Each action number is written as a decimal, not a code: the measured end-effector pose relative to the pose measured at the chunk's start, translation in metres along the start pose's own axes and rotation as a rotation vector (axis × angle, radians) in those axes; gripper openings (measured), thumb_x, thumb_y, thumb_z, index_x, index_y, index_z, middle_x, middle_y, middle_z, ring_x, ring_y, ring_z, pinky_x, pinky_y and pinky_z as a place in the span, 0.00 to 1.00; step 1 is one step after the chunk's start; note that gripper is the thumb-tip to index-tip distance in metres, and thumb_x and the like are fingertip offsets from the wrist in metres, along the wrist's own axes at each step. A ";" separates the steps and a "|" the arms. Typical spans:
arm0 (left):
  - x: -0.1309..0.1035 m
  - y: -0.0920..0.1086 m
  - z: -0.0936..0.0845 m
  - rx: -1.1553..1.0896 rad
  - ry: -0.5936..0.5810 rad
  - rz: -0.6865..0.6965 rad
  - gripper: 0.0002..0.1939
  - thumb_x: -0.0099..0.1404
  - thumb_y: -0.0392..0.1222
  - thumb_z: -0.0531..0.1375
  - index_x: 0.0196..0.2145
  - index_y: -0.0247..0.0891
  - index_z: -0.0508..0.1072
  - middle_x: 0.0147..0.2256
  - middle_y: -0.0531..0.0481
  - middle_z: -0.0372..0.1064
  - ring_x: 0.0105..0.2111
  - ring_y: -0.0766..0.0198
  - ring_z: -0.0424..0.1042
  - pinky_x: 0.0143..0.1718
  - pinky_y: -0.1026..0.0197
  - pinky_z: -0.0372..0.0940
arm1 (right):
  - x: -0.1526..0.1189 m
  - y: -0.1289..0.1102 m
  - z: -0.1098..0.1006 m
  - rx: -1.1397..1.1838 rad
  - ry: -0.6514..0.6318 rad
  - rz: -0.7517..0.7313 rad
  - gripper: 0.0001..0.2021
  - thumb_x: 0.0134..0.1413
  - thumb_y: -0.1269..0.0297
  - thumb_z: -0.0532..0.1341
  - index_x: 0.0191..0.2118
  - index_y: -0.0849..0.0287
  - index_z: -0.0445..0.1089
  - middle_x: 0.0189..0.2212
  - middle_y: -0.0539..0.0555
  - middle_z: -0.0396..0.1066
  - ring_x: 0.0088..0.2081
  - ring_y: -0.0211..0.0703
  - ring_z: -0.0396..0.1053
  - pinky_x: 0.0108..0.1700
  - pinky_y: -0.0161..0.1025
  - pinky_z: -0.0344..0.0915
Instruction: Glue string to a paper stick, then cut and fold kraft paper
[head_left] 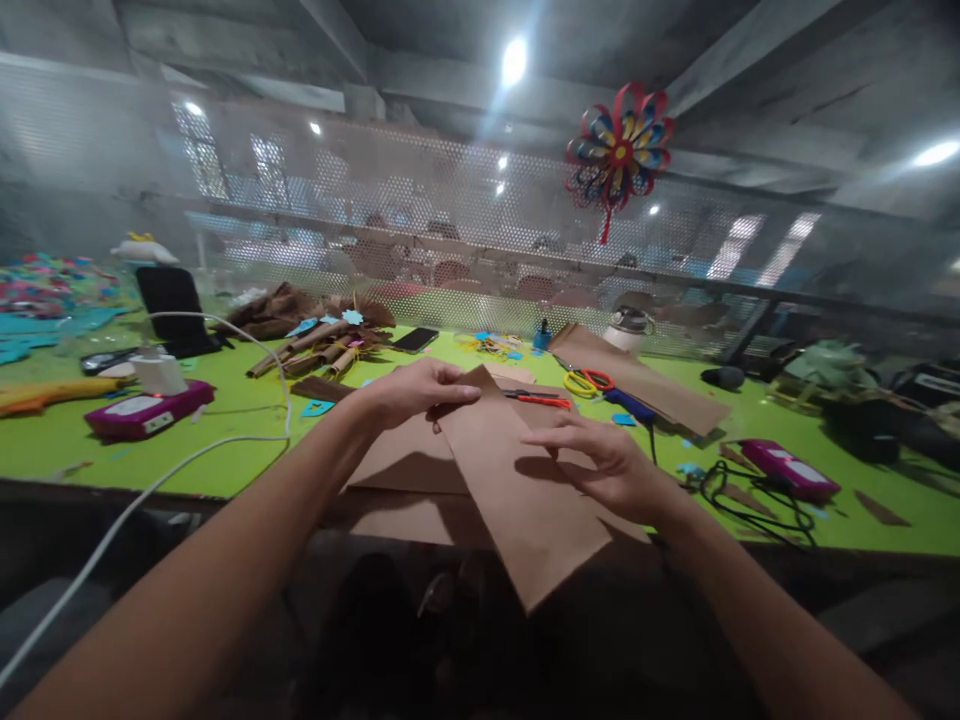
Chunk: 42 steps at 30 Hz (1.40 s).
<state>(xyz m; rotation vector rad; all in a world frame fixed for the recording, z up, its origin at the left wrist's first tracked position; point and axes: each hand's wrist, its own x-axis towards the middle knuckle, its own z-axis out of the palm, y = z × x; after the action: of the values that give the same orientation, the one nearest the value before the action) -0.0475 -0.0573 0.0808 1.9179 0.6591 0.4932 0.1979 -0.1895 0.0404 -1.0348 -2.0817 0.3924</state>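
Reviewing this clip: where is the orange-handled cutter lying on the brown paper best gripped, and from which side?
Judging by its pose, grip the orange-handled cutter at mid-handle, from above. It lies flat on the brown paper, just beyond the left hand, and nothing covers it.

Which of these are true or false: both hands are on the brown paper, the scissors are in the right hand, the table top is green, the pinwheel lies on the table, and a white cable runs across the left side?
1. Both the left hand and the right hand touch the brown paper sheet. True.
2. The right hand holds the scissors. False: they lie on the table beyond the hands.
3. The table top is green. True.
4. The paper pinwheel lies on the table. False: it hangs up by the mesh screen.
5. A white cable runs across the left side. True.
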 end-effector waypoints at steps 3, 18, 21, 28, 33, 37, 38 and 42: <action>0.016 0.000 -0.002 0.010 -0.049 0.004 0.17 0.55 0.51 0.66 0.23 0.35 0.69 0.19 0.57 0.57 0.18 0.72 0.55 0.18 0.67 0.51 | 0.005 0.000 0.002 -0.060 -0.022 -0.074 0.13 0.58 0.68 0.59 0.44 0.48 0.77 0.33 0.51 0.71 0.34 0.39 0.68 0.36 0.37 0.66; 0.067 -0.038 -0.003 -0.103 0.034 -0.040 0.13 0.49 0.46 0.69 0.22 0.35 0.72 0.20 0.55 0.62 0.21 0.70 0.57 0.24 0.63 0.49 | 0.009 0.031 0.026 0.102 -0.012 0.129 0.11 0.53 0.70 0.60 0.38 0.54 0.80 0.37 0.54 0.79 0.37 0.41 0.75 0.36 0.33 0.69; 0.069 -0.052 -0.002 -0.229 0.031 -0.069 0.12 0.50 0.46 0.70 0.26 0.35 0.75 0.25 0.51 0.67 0.24 0.68 0.62 0.26 0.64 0.54 | 0.008 0.044 0.032 0.166 -0.007 0.108 0.12 0.54 0.70 0.59 0.39 0.55 0.79 0.34 0.53 0.78 0.34 0.39 0.74 0.33 0.33 0.68; 0.069 -0.077 0.013 -0.799 0.160 -0.182 0.15 0.54 0.49 0.68 0.26 0.34 0.72 0.20 0.54 0.63 0.21 0.70 0.60 0.27 0.64 0.59 | 0.006 0.053 0.037 0.120 0.225 0.227 0.11 0.49 0.71 0.62 0.36 0.52 0.80 0.35 0.52 0.79 0.36 0.44 0.75 0.40 0.38 0.70; 0.059 -0.069 0.031 -0.952 0.028 -0.201 0.15 0.55 0.45 0.69 0.36 0.33 0.74 0.30 0.47 0.73 0.31 0.63 0.72 0.38 0.60 0.65 | 0.014 0.046 0.033 0.172 0.263 0.236 0.12 0.46 0.71 0.63 0.37 0.51 0.80 0.37 0.52 0.79 0.39 0.46 0.75 0.44 0.42 0.71; 0.054 -0.064 0.042 -0.940 -0.167 -0.174 0.22 0.58 0.44 0.66 0.48 0.31 0.72 0.45 0.39 0.74 0.44 0.54 0.73 0.49 0.52 0.64 | 0.020 0.043 0.030 0.152 0.228 0.260 0.13 0.45 0.71 0.62 0.36 0.51 0.80 0.37 0.51 0.79 0.39 0.46 0.75 0.44 0.41 0.70; 0.053 -0.064 0.044 -0.930 -0.166 -0.158 0.21 0.59 0.43 0.65 0.49 0.31 0.72 0.46 0.39 0.73 0.45 0.54 0.73 0.50 0.52 0.63 | 0.021 0.043 0.029 0.134 0.210 0.267 0.13 0.45 0.71 0.62 0.37 0.51 0.80 0.37 0.51 0.79 0.39 0.46 0.75 0.44 0.41 0.70; 0.054 -0.067 0.044 -0.877 -0.157 -0.109 0.19 0.61 0.45 0.63 0.48 0.32 0.74 0.48 0.38 0.73 0.45 0.54 0.73 0.50 0.53 0.63 | 0.027 0.049 0.029 0.112 0.138 0.351 0.10 0.51 0.66 0.61 0.36 0.52 0.80 0.33 0.51 0.78 0.37 0.45 0.73 0.40 0.40 0.68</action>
<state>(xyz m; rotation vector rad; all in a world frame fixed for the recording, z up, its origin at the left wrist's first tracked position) 0.0050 -0.0296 0.0042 1.0713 0.3466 0.4531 0.1924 -0.1364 0.0073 -1.3227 -1.7364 0.5877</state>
